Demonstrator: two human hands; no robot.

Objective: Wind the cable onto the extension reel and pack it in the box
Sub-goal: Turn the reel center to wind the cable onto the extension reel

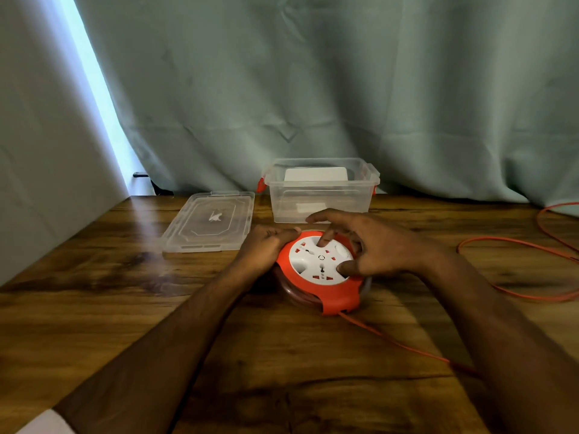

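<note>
Head cam: I'd call this early-ish, lots of orange cable [517,296] loose right of the extension reel [319,270]. Clear box [319,195] open just behind it, lid [210,223] off. My left hand [266,245] grips the reel's rim; right hand [369,249], fingers spread, presses its white face.

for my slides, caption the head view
Left hand steadies the orange reel while right hand turns its face.

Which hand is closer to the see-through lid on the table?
The left hand. It grips the reel's left edge, right beside the lid. The right hand rests on the reel's white top, farther from the lid, with the reel between them.
</note>
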